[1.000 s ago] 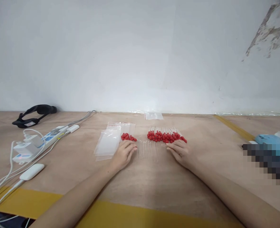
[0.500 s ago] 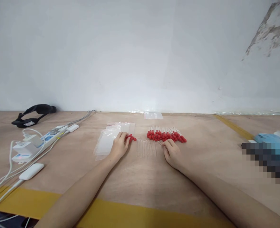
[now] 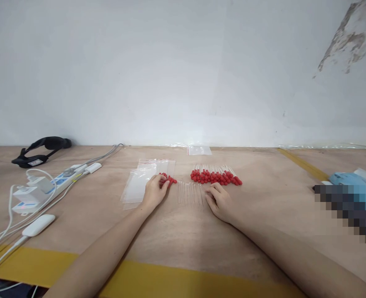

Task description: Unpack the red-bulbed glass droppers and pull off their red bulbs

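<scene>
My left hand (image 3: pixel 154 192) rests on the table with thumb and fingers closed around red caps. Several of these small red caps (image 3: pixel 171 181) show at its fingertips; the hand hides part of the heap. Right of it lies a row of thin clear tubes (image 3: pixel 189 193), side by side. My right hand (image 3: pixel 219 201) is at the right end of that row, fingers curled and thumb drawn in near the last tube. What its fingertips hold, if anything, is too small to make out. Just behind lies a bundle of red-tipped pale sticks (image 3: pixel 215 177), heads toward me.
Clear zip bags (image 3: pixel 139 182) lie overlapped left of my left hand, and a small bag (image 3: pixel 199 150) by the wall. On the left are a power strip (image 3: pixel 61 181) with cables, and a black strap-like object (image 3: pixel 43 151). A blue packet (image 3: pixel 352 182) sits at right.
My right hand has shifted slightly left and down toward the tube row; the pale piece at its fingertips no longer shows clearly. My left fingers have moved a little, uncovering more red caps.
</scene>
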`<act>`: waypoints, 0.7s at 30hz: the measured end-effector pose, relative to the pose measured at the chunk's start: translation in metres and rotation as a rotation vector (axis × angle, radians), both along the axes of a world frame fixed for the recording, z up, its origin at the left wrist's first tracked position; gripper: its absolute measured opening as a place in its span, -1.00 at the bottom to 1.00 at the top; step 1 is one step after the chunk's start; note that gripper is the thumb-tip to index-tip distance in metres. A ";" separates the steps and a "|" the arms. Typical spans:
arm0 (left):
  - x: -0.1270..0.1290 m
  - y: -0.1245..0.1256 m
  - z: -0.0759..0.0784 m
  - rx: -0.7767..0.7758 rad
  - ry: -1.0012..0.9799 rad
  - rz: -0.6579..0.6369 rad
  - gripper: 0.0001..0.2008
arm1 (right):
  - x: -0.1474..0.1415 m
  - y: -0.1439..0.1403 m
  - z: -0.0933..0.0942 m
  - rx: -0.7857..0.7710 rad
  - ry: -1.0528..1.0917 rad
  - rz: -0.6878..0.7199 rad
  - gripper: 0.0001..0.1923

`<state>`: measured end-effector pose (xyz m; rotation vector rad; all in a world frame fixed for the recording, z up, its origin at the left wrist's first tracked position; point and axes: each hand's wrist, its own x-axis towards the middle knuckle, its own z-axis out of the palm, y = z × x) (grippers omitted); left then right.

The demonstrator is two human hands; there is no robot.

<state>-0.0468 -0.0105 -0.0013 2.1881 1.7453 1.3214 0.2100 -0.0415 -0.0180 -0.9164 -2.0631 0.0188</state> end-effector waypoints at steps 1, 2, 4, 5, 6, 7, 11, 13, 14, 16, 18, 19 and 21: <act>0.000 0.000 0.000 -0.022 -0.031 0.015 -0.89 | 0.000 -0.001 0.001 -0.002 -0.002 0.011 -0.86; -0.001 0.001 0.000 -0.044 -0.055 0.028 -0.88 | 0.000 -0.002 0.002 -0.004 -0.002 0.021 -0.85; -0.001 0.001 0.000 -0.079 -0.083 0.044 -0.87 | 0.000 -0.003 0.003 -0.008 0.003 0.041 -0.84; 0.000 0.000 0.001 -0.088 -0.085 0.050 -0.87 | 0.000 -0.003 0.003 -0.013 0.007 0.051 -0.83; 0.000 -0.001 0.001 -0.092 -0.077 0.054 -0.86 | 0.001 -0.003 0.002 -0.019 0.011 0.058 -0.83; 0.000 -0.002 0.001 -0.091 -0.066 0.058 -0.86 | 0.001 -0.003 0.002 -0.027 0.014 0.060 -0.82; 0.001 -0.009 0.006 -0.043 -0.016 0.067 -0.87 | 0.003 -0.003 0.001 -0.039 0.020 0.052 -0.83; 0.003 -0.012 0.010 0.016 0.016 0.059 -0.87 | 0.003 -0.003 0.001 -0.034 0.026 0.065 -0.83; 0.005 -0.012 0.013 0.049 0.040 0.050 -0.87 | 0.004 -0.002 0.001 -0.032 0.029 0.073 -0.83; 0.011 -0.010 0.018 0.091 0.121 0.021 -0.87 | 0.004 -0.002 0.002 -0.032 0.037 0.084 -0.82; 0.020 -0.006 0.023 0.078 0.233 -0.013 -0.87 | 0.005 -0.003 0.002 -0.033 0.041 0.092 -0.80; 0.025 -0.003 0.025 0.055 0.287 -0.026 -0.87 | 0.005 -0.003 0.003 -0.032 0.041 0.098 -0.80; 0.038 0.005 0.028 -0.006 0.368 -0.034 -0.88 | 0.006 -0.004 0.004 -0.035 0.028 0.116 -0.79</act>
